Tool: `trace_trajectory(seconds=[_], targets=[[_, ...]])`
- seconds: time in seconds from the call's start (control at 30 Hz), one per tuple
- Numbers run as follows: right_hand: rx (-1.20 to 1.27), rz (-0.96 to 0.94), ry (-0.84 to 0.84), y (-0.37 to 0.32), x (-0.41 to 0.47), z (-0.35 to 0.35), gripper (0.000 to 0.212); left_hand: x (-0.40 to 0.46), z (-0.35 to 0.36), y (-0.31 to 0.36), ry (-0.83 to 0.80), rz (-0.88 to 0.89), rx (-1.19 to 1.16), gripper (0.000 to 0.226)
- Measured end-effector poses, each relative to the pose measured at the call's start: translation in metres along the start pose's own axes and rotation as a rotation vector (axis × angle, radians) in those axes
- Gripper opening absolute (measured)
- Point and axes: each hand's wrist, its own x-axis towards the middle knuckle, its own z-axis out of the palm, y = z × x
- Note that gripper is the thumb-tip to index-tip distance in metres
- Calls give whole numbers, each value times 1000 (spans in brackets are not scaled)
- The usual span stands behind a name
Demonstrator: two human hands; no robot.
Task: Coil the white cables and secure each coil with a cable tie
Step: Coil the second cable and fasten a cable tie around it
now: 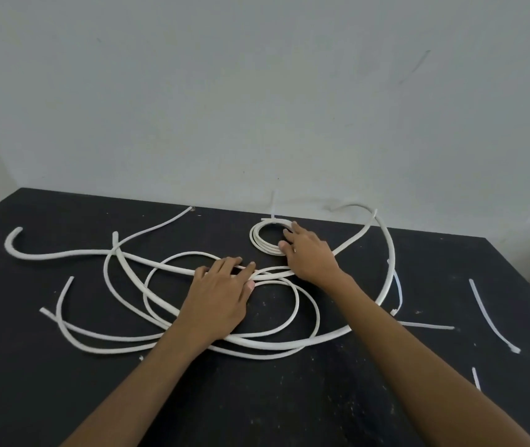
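Note:
A small tight coil of white cable (261, 240) lies near the table's far edge, with a cable tie tail (272, 204) sticking up from it. My right hand (309, 253) rests on the coil's right side, fingers spread over the loops. Several loose white cables (122, 269) sprawl in wide loops across the middle of the black table (63, 382). My left hand (221, 291) lies flat on these strands where they cross, fingers apart. Whether either hand grips a strand I cannot tell for sure; both look pressed down.
Loose cable ties lie at the right: one long tie (491, 317), another tie (428, 325) by my right forearm, a short piece (476, 377) near the front. A pale wall (257, 91) rises directly behind the table's far edge.

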Motion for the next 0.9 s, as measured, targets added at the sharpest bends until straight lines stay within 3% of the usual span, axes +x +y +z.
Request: trace_trajectory(seconds=[0.17, 0.33, 0.53, 0.8, 0.9], targets=[[68, -68, 136, -5, -17, 4, 53, -16, 1, -6, 12, -5, -9, 69], [207, -199, 230, -1, -68, 15, 49, -25, -4, -9, 1, -3, -46, 50], [247, -297, 157, -3, -111, 16, 39, -45, -9, -24, 6, 10, -74, 47], [138, -323, 67, -34, -129, 5, 46, -61, -38, -24, 109, -21, -317, 23], [198, -318, 74, -46, -130, 4, 37, -64, -46, -21, 123, -36, -450, 20]])
